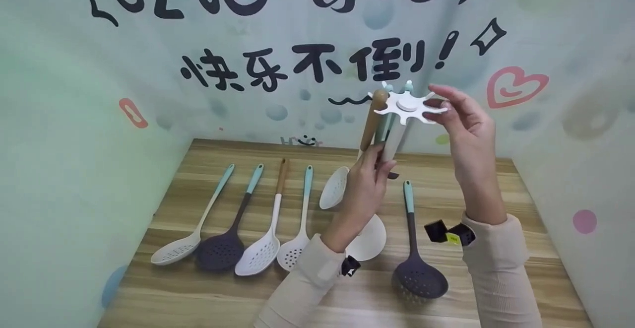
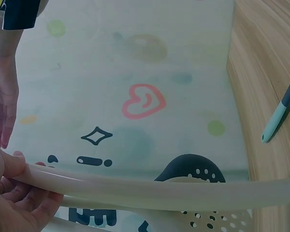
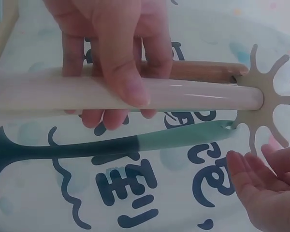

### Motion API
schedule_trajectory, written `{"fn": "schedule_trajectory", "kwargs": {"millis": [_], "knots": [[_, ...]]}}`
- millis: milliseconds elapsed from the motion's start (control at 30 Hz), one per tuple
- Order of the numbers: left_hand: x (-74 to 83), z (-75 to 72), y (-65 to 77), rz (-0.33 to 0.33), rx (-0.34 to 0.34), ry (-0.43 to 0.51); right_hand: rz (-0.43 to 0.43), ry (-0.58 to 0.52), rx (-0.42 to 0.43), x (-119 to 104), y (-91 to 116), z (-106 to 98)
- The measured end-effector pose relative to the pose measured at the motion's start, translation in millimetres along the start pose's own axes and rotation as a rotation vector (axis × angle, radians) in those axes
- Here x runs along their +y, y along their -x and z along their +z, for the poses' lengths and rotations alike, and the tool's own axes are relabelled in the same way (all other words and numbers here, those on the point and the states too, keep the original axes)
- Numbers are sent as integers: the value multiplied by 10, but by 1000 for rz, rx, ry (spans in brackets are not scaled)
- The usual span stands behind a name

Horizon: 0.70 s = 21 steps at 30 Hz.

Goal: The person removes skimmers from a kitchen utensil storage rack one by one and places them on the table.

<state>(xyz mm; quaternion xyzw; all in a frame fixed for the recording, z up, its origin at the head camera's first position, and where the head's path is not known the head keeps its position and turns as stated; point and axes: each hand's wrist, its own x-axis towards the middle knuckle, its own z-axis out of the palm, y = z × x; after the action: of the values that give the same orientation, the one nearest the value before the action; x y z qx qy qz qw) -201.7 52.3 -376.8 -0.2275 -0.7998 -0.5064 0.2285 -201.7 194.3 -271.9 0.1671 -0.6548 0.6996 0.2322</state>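
Note:
My left hand (image 1: pixel 364 189) grips the pale pole (image 1: pixel 395 139) of a utensil stand, its fingers wrapped round it in the right wrist view. On top of the pole sits a white hook disc (image 1: pixel 408 103) with several curved prongs. From it hang a wooden-handled utensil (image 1: pixel 373 122) and a dark one with a teal handle (image 3: pixel 183 137). A white perforated head (image 1: pixel 333 189) hangs behind my left hand. My right hand (image 1: pixel 471 129) is at the disc's right edge, fingers loosely bent by the prongs; whether they touch is unclear. The stand's round white base (image 1: pixel 373 243) is partly hidden by the left arm.
On the wooden table (image 1: pixel 198 303) at left lie a white slotted spoon (image 1: pixel 176 249), a dark slotted utensil (image 1: pixel 221 252), a wooden-handled white slotted spoon (image 1: pixel 260 254) and a white skimmer (image 1: pixel 292 249). A dark skimmer (image 1: pixel 421 278) lies at right. A printed cloth (image 1: pixel 278 70) hangs behind.

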Motion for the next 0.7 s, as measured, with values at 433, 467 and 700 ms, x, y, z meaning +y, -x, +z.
{"fn": "schedule_trajectory", "kwargs": {"millis": [433,467,700], "knots": [[-3,18,-8,10,1,6,29,54,81,-19,-10,58],[-2,19,-9,8,1,5,30,58,90,-21,-9,58],[3,6,-7,-6,4,3,-30,151,144,-5,20,54]]}}
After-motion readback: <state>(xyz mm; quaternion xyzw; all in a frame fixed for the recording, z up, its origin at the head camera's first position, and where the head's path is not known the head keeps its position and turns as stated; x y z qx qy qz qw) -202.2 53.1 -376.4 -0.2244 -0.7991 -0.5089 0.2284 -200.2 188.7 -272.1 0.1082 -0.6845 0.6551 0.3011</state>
